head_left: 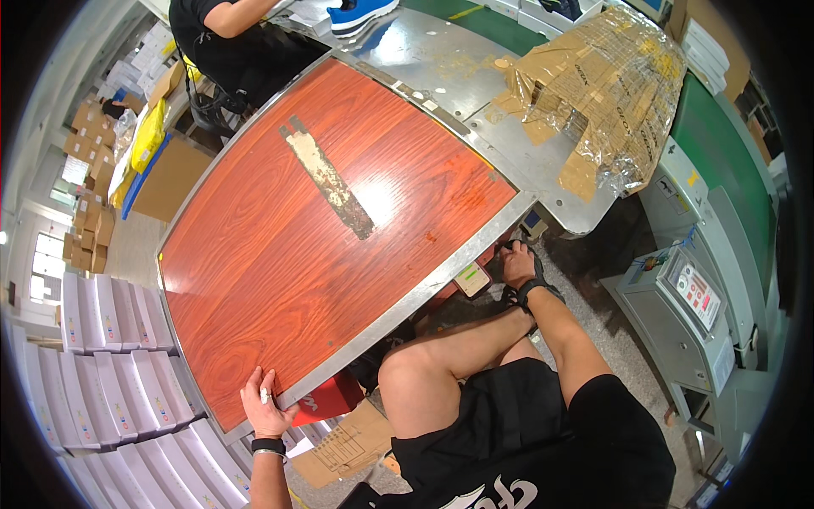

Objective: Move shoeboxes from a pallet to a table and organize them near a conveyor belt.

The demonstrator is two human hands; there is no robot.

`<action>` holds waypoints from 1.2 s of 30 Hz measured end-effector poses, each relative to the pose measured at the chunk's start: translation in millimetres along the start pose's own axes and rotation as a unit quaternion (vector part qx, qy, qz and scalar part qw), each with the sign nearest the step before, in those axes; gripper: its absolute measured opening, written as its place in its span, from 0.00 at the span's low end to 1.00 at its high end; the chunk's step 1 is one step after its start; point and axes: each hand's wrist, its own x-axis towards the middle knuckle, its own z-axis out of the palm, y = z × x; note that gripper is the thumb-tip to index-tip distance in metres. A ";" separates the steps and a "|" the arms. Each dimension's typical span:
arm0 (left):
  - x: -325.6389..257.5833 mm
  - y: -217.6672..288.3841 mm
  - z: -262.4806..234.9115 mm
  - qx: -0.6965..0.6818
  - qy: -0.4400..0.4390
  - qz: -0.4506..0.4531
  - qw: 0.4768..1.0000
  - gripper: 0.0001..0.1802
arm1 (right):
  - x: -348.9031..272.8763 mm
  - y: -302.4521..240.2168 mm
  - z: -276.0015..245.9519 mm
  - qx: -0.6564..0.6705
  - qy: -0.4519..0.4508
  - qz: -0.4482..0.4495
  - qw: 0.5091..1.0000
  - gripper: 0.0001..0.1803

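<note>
My left hand (266,409) lies at the near left corner of the red wood-grain table (254,254), its fingers stretched over the top and the metal edge. It holds nothing, and a dark band and a bracelet circle its wrist. Below the table's right edge, my right hand (519,266) is down by my crossed leg. Its fingers curl at a small dark thing that I cannot make out. A dark strap (532,288) is round that wrist. Close by, a small pale device with a green panel (471,279) sits under the table edge.
A red box (331,399) and flattened cardboard (352,445) lie under the table. White boxes (127,382) are stacked left. Past the table, a metal surface bears a taped brown package (606,93) and a blue shoe (363,17). Another person (246,59) works at the far left. A grey machine (687,297) stands right.
</note>
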 end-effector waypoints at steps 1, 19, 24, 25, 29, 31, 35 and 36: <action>0.3 0.3 -0.1 0.001 0.000 0.000 1.000 0.40 | 0.3 0.5 1.3 0.000 0.007 -0.001 1.000 0.11; 6.2 -0.1 3.2 -0.004 0.007 0.000 1.000 0.41 | 1.6 -30.0 7.3 0.070 -0.057 -0.114 0.989 0.22; 7.2 2.0 1.8 -0.009 0.008 -0.002 1.000 0.41 | 4.1 -26.4 5.3 0.077 -0.096 -0.112 0.986 0.24; 6.9 2.1 1.6 -0.012 0.007 -0.005 1.000 0.41 | 4.0 -26.5 5.0 0.080 -0.101 -0.110 0.986 0.24; 6.4 0.4 2.8 -0.004 0.007 -0.005 1.000 0.41 | 6.5 -26.1 6.3 0.096 -0.102 -0.096 0.985 0.22; 6.8 1.2 1.8 -0.002 0.006 0.000 1.000 0.41 | 7.4 -25.1 4.2 0.114 -0.130 -0.091 0.981 0.22; 6.7 0.2 2.6 -0.002 0.006 0.001 1.000 0.41 | 7.4 -24.3 5.2 0.120 -0.126 -0.090 0.981 0.22; 6.6 0.3 2.6 -0.001 0.005 0.000 1.000 0.41 | 7.9 -24.5 4.6 0.121 -0.130 -0.091 0.980 0.22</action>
